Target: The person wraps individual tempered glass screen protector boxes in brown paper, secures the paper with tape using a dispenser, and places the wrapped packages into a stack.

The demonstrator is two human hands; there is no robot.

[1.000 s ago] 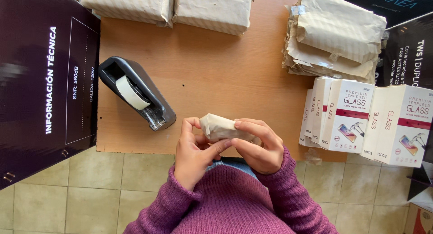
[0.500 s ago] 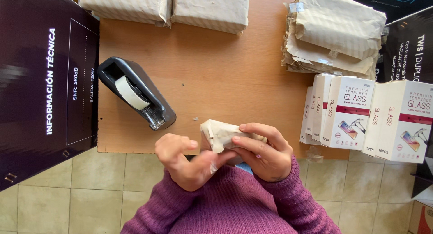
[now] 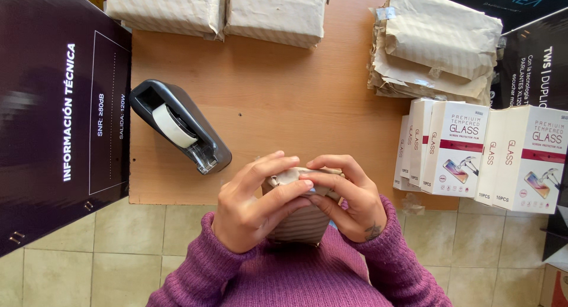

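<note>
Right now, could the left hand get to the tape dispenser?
Probably yes. The tape dispenser sits on the table just up and left of the left hand, with bare wood between them. But both hands grip the parcel, so the left would have to let go.

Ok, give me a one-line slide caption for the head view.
Both hands, left hand and right hand, grip a paper-wrapped packet beside a tape dispenser.
</note>
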